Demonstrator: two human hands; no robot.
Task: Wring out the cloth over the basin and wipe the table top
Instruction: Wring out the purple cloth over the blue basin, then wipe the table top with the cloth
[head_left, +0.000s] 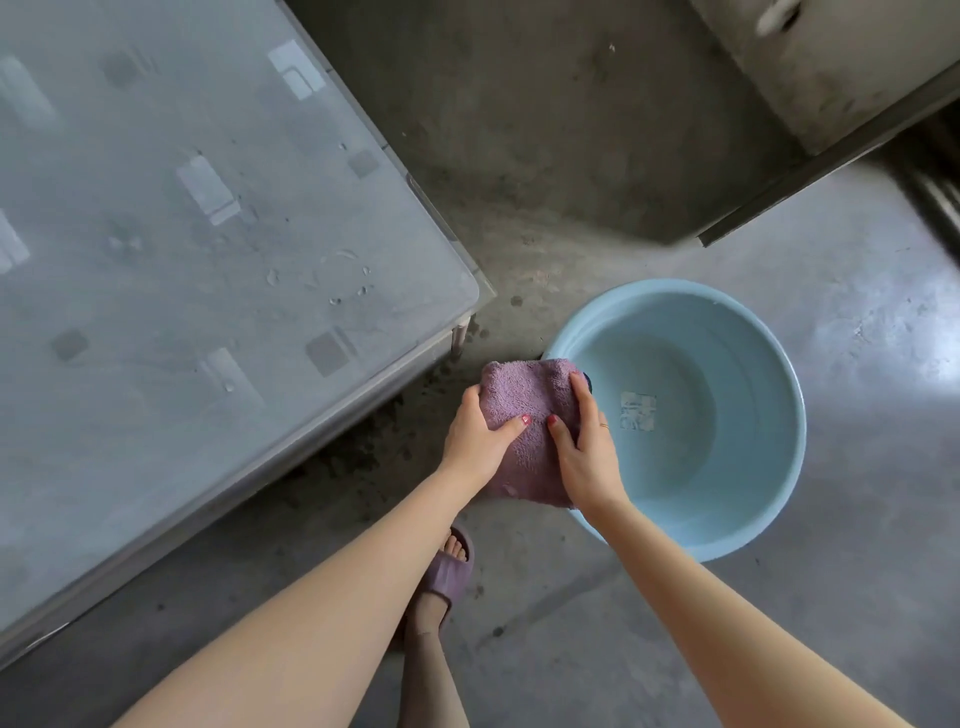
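Fingers of the left hand (475, 439) and the right hand (587, 447) are clenched on a folded purple cloth (524, 415), one hand on each side, thumbs on top. It is held in the lower middle of the frame, over the left rim of the light blue basin (753, 519). At the left stands the glass table top (208, 260) with some water drops. A purple slipper (449, 577) is below on the concrete floor (857, 338).
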